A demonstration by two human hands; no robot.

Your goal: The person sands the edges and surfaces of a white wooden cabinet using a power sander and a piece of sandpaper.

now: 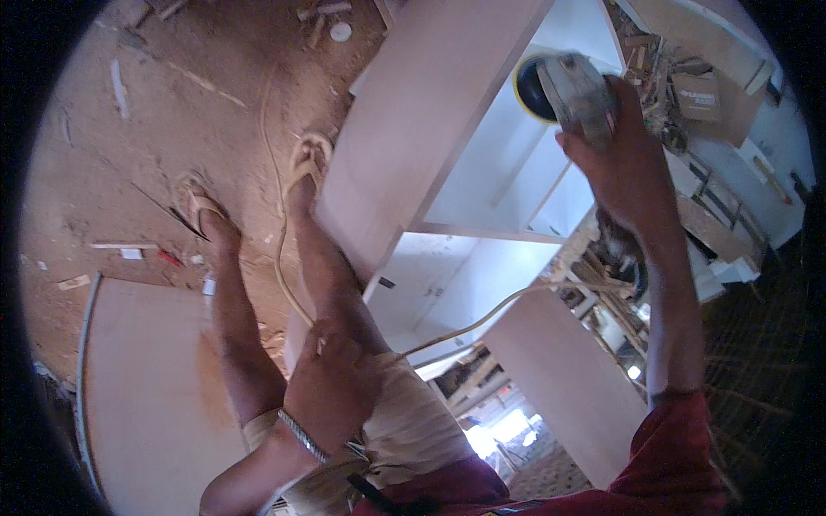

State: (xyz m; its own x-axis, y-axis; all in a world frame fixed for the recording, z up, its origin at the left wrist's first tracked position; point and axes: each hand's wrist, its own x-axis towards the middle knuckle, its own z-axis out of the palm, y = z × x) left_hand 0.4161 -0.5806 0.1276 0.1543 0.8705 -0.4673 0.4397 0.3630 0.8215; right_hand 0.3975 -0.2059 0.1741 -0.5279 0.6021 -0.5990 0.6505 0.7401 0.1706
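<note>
My right hand [629,155] is wrapped around the head of a corded disc sander [576,90], raised at the upper right. Its round black pad with a yellow rim [537,89] faces the open cabinet; whether pad and wood touch I cannot tell. The wooden cabinet [381,142] has a pale outer side and white inner compartments. From the tool's rear a tan power cord [481,327] runs down to my left hand [335,380], which grips it in front of my thigh. Beyond that hand, the cord continues over the dirt floor beside my foot.
A flat wooden panel [155,361] lies at lower left, another pale board [561,380] below the cabinet. Wood offcuts and a cardboard box [697,97] crowd the right side. Scraps and a white round lid [341,31] dot the dirt floor [193,58].
</note>
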